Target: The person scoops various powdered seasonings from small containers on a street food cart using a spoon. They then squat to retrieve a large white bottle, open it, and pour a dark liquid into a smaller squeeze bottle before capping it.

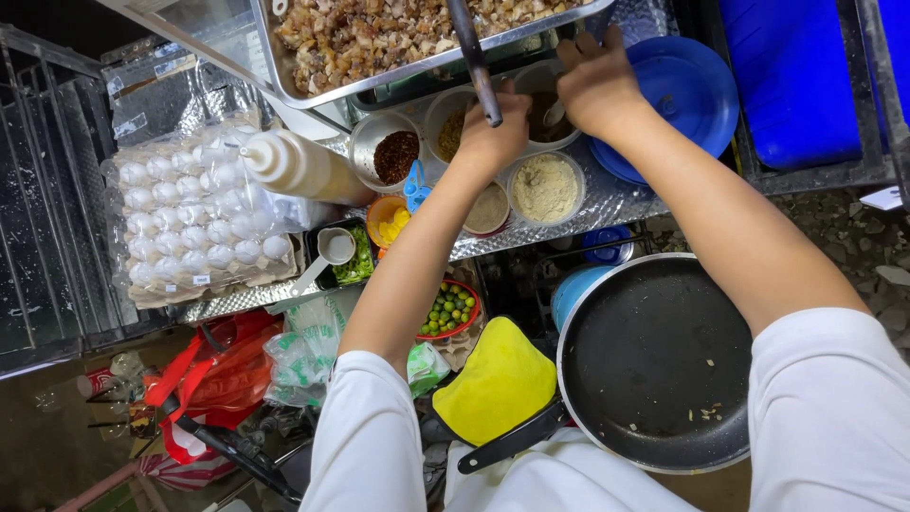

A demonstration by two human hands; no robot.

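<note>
Right now both of my arms are stretched forward over the stall counter, white sleeves at the shoulders and bare forearms running up toward the seasoning bowls. My left hand (490,133) is curled into a fist around the dark handle (474,59) of a utensil, fingers pressed tight about it, and that handle slants up and away across the metal tray of chopped browned meat (379,33). My right hand (595,83) is bent down at the wrist over a small steel bowl (542,114) at the tray's edge, its fingers closed on a spoon (555,114) whose bowl peeks out beneath my palm; how firmly I pinch it I cannot tell, since my knuckles hide the fingertips. Just beside that hand lies a blue plate (692,90). Around my left wrist stand a bowl of red chilli flakes (396,156) and a bowl of pale powder (545,188). Further left a squeeze bottle (299,166) lies tilted over a wrapped tray of white eggs (194,223). Near my right elbow sits a black frying pan (654,365), with a yellow cloth (495,384) touching its handle.
</note>
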